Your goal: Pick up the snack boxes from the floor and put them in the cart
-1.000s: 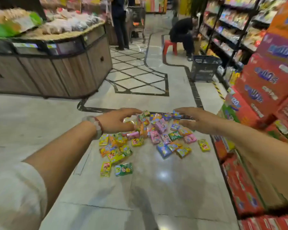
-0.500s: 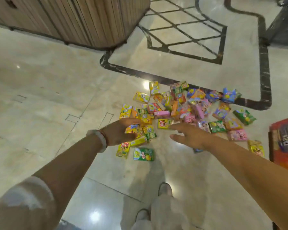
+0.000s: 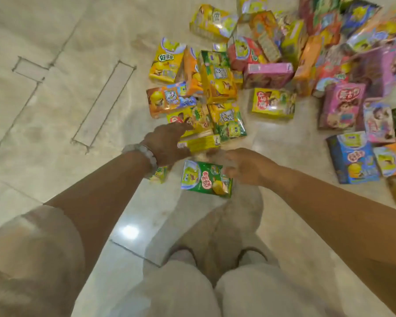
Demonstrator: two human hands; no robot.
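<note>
- marble floor (image 3: 82, 202) carries the whole pile of snack boxes (image 3: 272, 72); no cart in view, so by my read nothing is loaded yet and the task is at its very start.
- boxes lie spread from centre frame to the right edge, many touching or overlapping; a blue box (image 3: 352, 157) and a pink box (image 3: 343, 106) sit apart on the right.
- left hand (image 3: 167, 143): arm reaches forward and down, back of hand up, a watch (image 3: 142, 152) at the wrist. it sits against the near end of a yellow box (image 3: 200, 143) at the pile's near edge. fingers are hidden under the hand, so i cannot tell if the grip has closed or is only touching.
- right hand (image 3: 245, 167): arm comes in from the right, hand low over the far right corner of a green box (image 3: 205, 179), which lies flat and nearest the feet (image 3: 215, 257). fingers look loosely curled and motion-blurred; cannot tell whether they pinch the box or only brush it.
- judgement: first pick in progress, one box per hand likely. everything is left: lift, carry, drop in the cart, then repeat for the rest of the pile.
- risk: glossy wrapped boxes may slip.
</note>
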